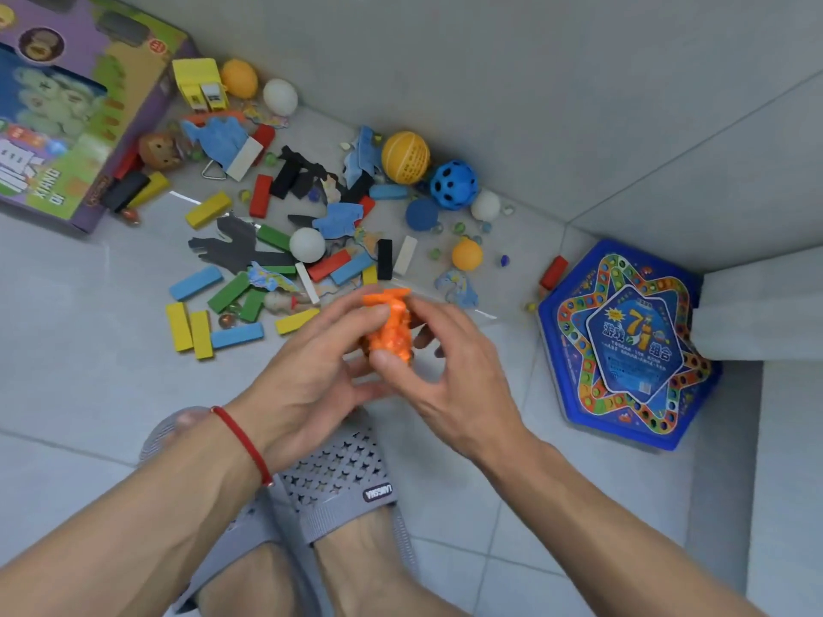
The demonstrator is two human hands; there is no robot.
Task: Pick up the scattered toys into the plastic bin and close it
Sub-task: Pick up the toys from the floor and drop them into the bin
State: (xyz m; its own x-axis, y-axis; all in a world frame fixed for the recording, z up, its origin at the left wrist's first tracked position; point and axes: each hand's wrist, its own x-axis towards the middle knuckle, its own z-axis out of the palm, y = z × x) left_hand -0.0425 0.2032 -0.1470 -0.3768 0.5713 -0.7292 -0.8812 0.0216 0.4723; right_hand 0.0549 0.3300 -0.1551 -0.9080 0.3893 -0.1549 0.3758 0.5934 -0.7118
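Orange and knobbly, a small plastic toy (389, 325) sits between both hands above the tiled floor (89, 394): the left hand (307, 380) cups it from below with curled fingers, the right hand (445, 362) pinches it with thumb and fingertips. This looks like the gathering step, barely started; blocks (196, 283), balls (405, 157) and marbles lie scattered just beyond. No plastic bin is in view, so the next move calls for finding it

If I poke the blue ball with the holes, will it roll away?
Probably yes: the blue ball with holes is round and sits loose on smooth floor tiles. It may not go far, since the wall is right behind it and a yellow ball sits beside it. The holes suggest it's light.
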